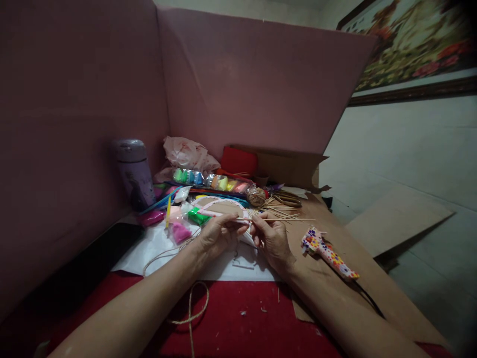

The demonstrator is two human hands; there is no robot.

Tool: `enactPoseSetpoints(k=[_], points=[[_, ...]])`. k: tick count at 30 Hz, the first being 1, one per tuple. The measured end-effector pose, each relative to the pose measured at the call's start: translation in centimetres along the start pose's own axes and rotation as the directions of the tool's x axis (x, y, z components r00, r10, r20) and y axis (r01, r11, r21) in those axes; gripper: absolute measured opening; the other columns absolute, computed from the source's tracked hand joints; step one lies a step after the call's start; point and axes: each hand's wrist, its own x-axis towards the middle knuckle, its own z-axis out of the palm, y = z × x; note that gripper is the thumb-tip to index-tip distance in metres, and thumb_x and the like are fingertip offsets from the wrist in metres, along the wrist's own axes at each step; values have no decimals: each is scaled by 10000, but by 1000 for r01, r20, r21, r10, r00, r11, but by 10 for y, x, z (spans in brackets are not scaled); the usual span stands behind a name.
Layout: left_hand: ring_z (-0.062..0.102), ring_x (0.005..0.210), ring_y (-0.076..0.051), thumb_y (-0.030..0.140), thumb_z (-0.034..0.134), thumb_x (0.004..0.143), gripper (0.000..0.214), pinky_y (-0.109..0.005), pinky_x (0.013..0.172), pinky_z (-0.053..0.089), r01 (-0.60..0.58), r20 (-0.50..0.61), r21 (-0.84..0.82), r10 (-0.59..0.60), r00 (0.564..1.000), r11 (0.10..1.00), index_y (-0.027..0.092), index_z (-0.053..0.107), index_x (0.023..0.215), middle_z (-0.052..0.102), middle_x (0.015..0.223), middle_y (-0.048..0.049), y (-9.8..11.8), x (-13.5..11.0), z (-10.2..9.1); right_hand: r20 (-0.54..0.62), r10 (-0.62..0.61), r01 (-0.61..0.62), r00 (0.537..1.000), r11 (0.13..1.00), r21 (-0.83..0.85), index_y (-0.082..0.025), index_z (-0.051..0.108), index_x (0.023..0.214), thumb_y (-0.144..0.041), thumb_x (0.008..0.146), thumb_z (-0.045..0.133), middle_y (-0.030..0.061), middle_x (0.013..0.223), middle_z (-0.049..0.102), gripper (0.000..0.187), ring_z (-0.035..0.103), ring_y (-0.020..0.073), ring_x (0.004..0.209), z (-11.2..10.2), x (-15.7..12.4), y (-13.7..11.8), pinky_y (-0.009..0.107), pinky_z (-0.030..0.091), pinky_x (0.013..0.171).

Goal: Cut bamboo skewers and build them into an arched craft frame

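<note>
My left hand (pixel 218 233) and my right hand (pixel 271 238) meet over a white sheet of paper (pixel 156 246), both pinched on thin wooden sticks (pixel 278 219) that point to the right. Jute twine (pixel 190 308) runs from under my left wrist across the red table surface (pixel 238 323). More loose sticks (pixel 278 209) lie fanned just beyond my hands, beside a small ball of twine (pixel 256 196).
Packets of coloured clay (pixel 210 180) and small bags lie at the back, with a purple flask (pixel 133 171) at the left. A glue gun with coloured dots (pixel 328 252) rests on brown cardboard (pixel 372 288) at the right. Pink boards (pixel 253 84) wall in the back and left.
</note>
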Motion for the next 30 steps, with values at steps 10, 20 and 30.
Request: enactPoseSetpoints(k=[10, 20, 30], points=[[638, 725, -132, 99, 623, 714, 63, -248, 757, 494, -96, 74, 53, 92, 993, 994, 94, 685, 720, 703, 766, -70, -2, -3, -1, -2, -25, 25, 1000, 1000, 13, -164, 538, 676, -358, 766, 639, -47, 514, 570, 237, 434, 37, 314, 0, 1, 1, 131, 287, 303], [636, 696, -133, 45, 592, 696, 104, -242, 706, 517, -85, 37, 47, 83, 996, 995, 100, 678, 680, 700, 729, -70, -1, -4, 1, -23, 14, -12, 1000, 997, 74, -168, 521, 648, -361, 736, 659, -48, 503, 558, 253, 418, 37, 316, 1, 0, -3, 133, 290, 301], [632, 686, -126, 58, 635, 699, 70, -247, 727, 502, -131, 72, 75, 126, 989, 989, 118, 671, 706, 694, 761, -54, -3, -5, 0, 2, 4, -4, 1000, 996, 84, -174, 526, 663, -339, 739, 652, -52, 500, 567, 221, 418, 42, 313, 0, 1, -1, 140, 289, 299]])
